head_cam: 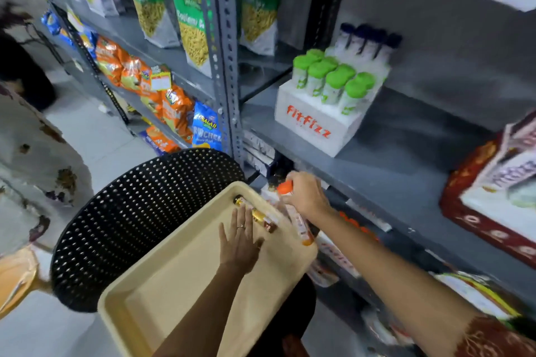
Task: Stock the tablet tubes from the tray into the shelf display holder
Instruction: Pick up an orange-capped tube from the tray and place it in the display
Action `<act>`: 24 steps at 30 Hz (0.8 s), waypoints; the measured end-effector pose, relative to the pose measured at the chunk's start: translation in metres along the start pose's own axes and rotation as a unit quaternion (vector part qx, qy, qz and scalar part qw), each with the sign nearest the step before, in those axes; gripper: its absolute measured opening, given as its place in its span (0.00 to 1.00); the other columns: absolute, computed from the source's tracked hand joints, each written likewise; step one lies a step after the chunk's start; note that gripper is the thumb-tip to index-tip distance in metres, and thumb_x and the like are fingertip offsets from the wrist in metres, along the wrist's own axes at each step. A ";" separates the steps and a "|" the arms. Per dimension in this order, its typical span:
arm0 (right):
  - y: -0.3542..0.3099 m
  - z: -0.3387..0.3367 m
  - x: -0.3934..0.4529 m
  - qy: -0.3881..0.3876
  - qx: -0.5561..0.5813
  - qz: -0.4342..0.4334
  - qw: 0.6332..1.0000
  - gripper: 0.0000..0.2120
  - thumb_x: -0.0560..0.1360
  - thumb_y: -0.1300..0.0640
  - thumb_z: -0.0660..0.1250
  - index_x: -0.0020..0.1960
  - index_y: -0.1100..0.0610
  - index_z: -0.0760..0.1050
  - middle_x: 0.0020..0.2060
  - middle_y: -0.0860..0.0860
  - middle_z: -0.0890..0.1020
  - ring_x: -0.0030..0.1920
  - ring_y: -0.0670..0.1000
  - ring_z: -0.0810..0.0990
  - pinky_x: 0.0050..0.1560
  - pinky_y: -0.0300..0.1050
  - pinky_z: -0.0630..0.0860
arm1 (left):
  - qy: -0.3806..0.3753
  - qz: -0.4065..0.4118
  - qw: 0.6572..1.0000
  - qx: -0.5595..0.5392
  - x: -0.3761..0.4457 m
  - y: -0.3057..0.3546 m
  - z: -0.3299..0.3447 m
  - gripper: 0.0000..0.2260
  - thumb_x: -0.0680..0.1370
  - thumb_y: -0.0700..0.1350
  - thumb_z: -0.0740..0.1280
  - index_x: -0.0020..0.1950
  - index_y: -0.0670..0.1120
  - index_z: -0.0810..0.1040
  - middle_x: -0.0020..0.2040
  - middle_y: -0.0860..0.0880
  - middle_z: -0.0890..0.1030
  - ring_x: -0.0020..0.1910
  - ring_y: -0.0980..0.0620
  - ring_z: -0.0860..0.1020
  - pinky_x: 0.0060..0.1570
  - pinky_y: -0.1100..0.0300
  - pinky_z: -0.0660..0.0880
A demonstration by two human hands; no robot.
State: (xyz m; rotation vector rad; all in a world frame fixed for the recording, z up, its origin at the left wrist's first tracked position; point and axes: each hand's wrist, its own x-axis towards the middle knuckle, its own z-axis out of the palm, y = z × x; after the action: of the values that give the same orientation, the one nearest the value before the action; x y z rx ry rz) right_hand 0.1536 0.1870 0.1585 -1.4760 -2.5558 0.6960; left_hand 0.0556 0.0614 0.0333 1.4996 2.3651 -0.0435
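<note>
Beige plastic tray [162, 293] rests on a black perforated chair [121, 211]; the left hand [239, 243] lies flat and open, grasping nothing, beside a gold tube [256, 214] near its far edge. The right hand [304, 197] clasps an orange-capped tablet tube [285, 187] at the tray's far right corner. The white foam display holder [313, 122] on the grey shelf [406, 159] is mostly filled with green-capped tubes [333, 78]; few remain.

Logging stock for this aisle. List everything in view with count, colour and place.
Holder: one, white, red lettering, on grey shelf.
Green-capped tubes: about eight, in holder front.
Blue-capped tubes: about four, holder back.
Orange-capped tube: one, held above tray's far edge.
Gold tube: one, lying in tray.
Tray: one, beige, on chair.
Chair: one, black, perforated.
Snack bags: many, green, orange, blue, left shelves.
Left hand: open, flat by gold tube.
Right hand: gripping orange-capped tube.
</note>
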 end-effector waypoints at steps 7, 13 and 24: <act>0.028 -0.125 -0.042 0.104 0.047 0.036 0.993 0.14 0.63 0.60 0.75 0.47 0.62 0.80 0.46 0.61 0.84 0.50 0.60 0.80 0.44 0.47 0.76 | 0.155 0.128 0.979 -0.006 0.008 0.078 -0.063 0.31 0.81 0.54 0.52 0.75 0.45 0.38 0.77 0.47 0.41 0.76 0.48 0.41 0.73 0.45 0.45; 0.069 -0.219 -0.092 0.175 0.044 0.072 0.981 0.13 0.62 0.58 0.77 0.46 0.59 0.83 0.44 0.59 0.85 0.48 0.57 0.80 0.45 0.45 0.76 | 0.195 0.236 0.952 -0.019 0.004 0.169 -0.095 0.28 0.82 0.55 0.50 0.76 0.44 0.43 0.78 0.47 0.45 0.76 0.49 0.42 0.73 0.46 0.41; 0.132 -0.309 -0.167 0.224 -0.047 0.135 0.964 0.19 0.61 0.50 0.79 0.47 0.58 0.80 0.36 0.51 0.77 0.40 0.52 0.74 0.37 0.42 0.66 | 0.086 0.308 0.947 -0.008 0.003 0.283 -0.087 0.34 0.79 0.63 0.49 0.76 0.43 0.46 0.78 0.47 0.47 0.76 0.50 0.43 0.71 0.40 0.38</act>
State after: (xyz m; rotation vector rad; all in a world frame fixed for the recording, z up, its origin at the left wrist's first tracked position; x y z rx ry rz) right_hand 0.4428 0.2051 0.3974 -1.7903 -2.0951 0.2248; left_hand 0.2818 0.2070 0.1584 2.2382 1.8959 0.2655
